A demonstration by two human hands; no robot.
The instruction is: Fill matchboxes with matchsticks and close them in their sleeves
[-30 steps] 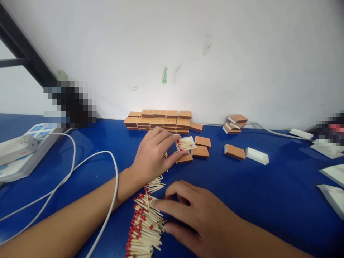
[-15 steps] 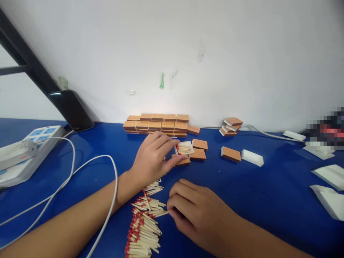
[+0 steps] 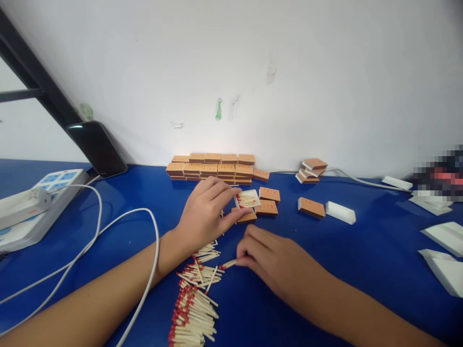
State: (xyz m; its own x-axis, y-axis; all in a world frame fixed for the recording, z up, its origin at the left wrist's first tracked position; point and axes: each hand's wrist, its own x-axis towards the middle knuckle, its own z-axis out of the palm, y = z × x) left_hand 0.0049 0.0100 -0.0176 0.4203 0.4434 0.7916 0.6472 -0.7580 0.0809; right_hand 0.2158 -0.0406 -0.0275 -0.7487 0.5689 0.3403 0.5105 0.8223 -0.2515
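Since half a second ago, my right hand (image 3: 275, 262) has been moving up from the pile toward the left hand, carrying matches away from the heap.

In the head view, I am seeing the right hand's fingers (image 3: 248, 250) pinching shut on a few matches (image 3: 228, 263), red tips pointing left; I think it is two or three sticks, though the blur is making the count unsure. They are hovering just above the blue worktop (image 3: 361, 270), near the upper end of the match pile (image 3: 193, 308), which is spreading out at the bottom of the frame between my forearms.

My left hand (image 3: 204, 214) is resting farther back, its fingers curling loosely around an open white tray (image 3: 248, 198) that is lying partly filled with matches, thumb touching the tray's near edge. Orange matchboxes (image 3: 269, 194) are sitting just beside the tray, and a stack of boxes (image 3: 213, 167) is lining the wall behind. A white cable (image 3: 152, 241) is draping over my left forearm, and a power strip (image 3: 54, 185) is sitting at far left.
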